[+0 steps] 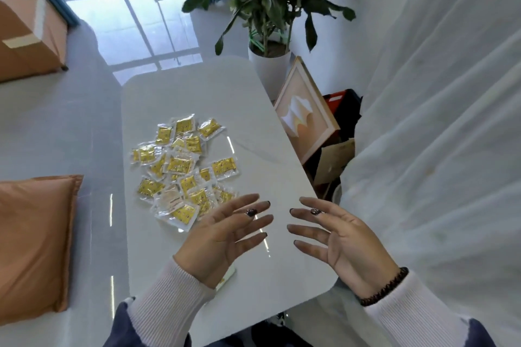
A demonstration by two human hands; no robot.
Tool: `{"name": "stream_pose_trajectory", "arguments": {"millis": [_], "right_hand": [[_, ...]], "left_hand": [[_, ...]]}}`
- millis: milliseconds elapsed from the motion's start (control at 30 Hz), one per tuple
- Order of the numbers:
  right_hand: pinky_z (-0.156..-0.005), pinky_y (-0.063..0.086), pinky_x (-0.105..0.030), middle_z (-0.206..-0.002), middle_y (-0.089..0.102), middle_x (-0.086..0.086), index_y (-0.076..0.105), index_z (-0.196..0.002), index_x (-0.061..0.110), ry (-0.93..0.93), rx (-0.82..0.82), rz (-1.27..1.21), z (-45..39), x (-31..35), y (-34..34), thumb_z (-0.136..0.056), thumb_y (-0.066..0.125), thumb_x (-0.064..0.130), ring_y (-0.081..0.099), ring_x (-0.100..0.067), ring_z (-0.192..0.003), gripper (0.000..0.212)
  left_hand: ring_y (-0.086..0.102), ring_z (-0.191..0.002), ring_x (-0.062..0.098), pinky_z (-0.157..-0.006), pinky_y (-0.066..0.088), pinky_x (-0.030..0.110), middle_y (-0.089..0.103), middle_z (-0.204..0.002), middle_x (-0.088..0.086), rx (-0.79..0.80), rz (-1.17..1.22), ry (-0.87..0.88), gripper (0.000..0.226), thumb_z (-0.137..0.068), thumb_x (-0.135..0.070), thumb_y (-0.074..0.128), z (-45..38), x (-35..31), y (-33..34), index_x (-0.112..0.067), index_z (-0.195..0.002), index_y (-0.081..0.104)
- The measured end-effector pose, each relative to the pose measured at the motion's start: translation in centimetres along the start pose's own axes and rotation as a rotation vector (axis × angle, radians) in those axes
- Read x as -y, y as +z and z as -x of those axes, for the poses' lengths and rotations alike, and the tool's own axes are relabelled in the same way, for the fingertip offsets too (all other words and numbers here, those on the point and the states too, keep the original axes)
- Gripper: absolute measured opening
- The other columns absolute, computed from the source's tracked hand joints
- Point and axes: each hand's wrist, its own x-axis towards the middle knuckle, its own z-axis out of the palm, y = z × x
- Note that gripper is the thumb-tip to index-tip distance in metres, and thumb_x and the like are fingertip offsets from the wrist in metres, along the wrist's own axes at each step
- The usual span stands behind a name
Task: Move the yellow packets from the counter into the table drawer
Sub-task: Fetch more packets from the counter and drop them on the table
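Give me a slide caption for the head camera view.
Both open hands, left hand and right hand, hover above the white table beside scattered yellow packets.

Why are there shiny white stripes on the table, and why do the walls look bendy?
Head view: the glossy white tabletop mirrors bright light as streaks; the wide-angle lens curves the white curtain; the scattered yellow foil packets glint, slightly soft.

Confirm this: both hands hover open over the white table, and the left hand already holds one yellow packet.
Wrong in one respect: the left hand holds nothing. The head view shows both it and the right hand open, while the yellow packets lie on the white table.
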Motion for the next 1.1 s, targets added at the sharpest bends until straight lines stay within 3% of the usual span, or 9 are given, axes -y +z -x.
{"name": "stream_pose_trajectory", "arguments": {"millis": [200,467,633,900,1100], "right_hand": [[-0.077,0.057,-0.039,-0.107,0.071,-0.015,0.066,-0.113,0.008,-0.108,-0.115,-0.087,3.2,-3.2,1.2,-0.096,0.047,0.006,0.069,-0.032,-0.097,0.025],[-0.066,0.058,-0.032,-0.103,0.072,-0.015,0.066,-0.109,0.007,-0.261,-0.316,-0.27,9.8,-10.0,2.6,-0.095,0.047,0.003,0.07,-0.028,-0.09,0.025],[-0.061,0.058,-0.03,-0.094,0.072,-0.015,0.066,-0.103,0.005,-0.352,-0.453,-0.376,16.1,-12.9,0.0,-0.094,0.045,-0.001,0.071,-0.027,-0.08,0.024],[-0.06,0.058,-0.029,-0.094,0.073,-0.016,0.068,-0.101,0.006,-0.498,-0.703,-0.56,29.2,-18.2,-9.6,-0.092,0.047,-0.002,0.071,-0.028,-0.08,0.025],[-0.062,0.057,-0.03,-0.091,0.073,-0.014,0.069,-0.099,0.007,-0.52,-0.869,-0.641,41.0,-24.1,-17.8,-0.092,0.046,-0.002,0.07,-0.027,-0.078,0.025]], "left_hand": [[0.067,-0.107,0.032,-0.085,0.055,0.039,0.069,-0.117,0.015,0.135,-0.089,-0.001,0.05,-0.07,-0.009,0.057,1.7,-0.4,-0.7,-0.003,-0.12,0.06],[0.066,-0.108,0.032,-0.089,0.054,0.041,0.069,-0.116,0.014,0.297,-0.266,-0.104,0.049,-0.07,-0.011,0.059,6.3,1.8,-2.5,-0.004,-0.119,0.061],[0.066,-0.108,0.029,-0.093,0.051,0.044,0.07,-0.115,0.013,0.367,-0.417,-0.141,0.031,-0.091,-0.002,0.05,8.9,4.6,0.0,-0.006,-0.119,0.062],[0.067,-0.106,0.032,-0.096,0.048,0.047,0.071,-0.112,0.015,0.577,-0.548,-0.229,0.029,-0.091,-0.002,0.048,14.8,15.2,8.8,-0.004,-0.118,0.061],[0.066,-0.108,0.031,-0.089,0.053,0.041,0.069,-0.116,0.014,0.734,-0.615,-0.367,0.034,-0.091,-0.003,0.048,21.2,28.2,15.8,-0.004,-0.123,0.058]]}}
